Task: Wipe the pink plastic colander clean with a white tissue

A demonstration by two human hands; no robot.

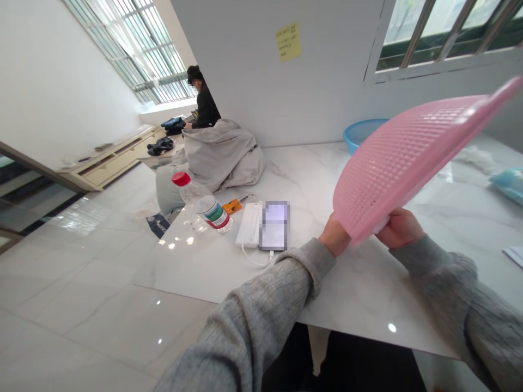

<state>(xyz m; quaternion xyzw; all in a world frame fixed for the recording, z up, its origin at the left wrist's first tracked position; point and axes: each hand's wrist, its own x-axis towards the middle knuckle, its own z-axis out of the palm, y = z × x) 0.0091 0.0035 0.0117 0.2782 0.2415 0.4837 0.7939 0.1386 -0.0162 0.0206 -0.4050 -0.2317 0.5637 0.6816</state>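
A pink perforated plastic colander [408,158] is held up tilted above the table's right half, its rim slanting up to the right. My left hand [335,235] grips its lower left edge, with the fingers hidden behind it. Close to the lower rim, my right hand [401,231] is closed, fingers bent inward. A bit of white material [382,224] shows at its fingertips against the colander; what it is I cannot make out clearly. Behind the colander stands a light blue basin [359,133], partly covered by it.
On the white marbled table [310,179] are a red-capped bottle [210,209], a white power bank [248,226] cabled to a phone [274,226], an orange item [232,206] and grey fabric [224,152]. A blue packet [509,185] lies far right. Another person [206,106] is in the background.
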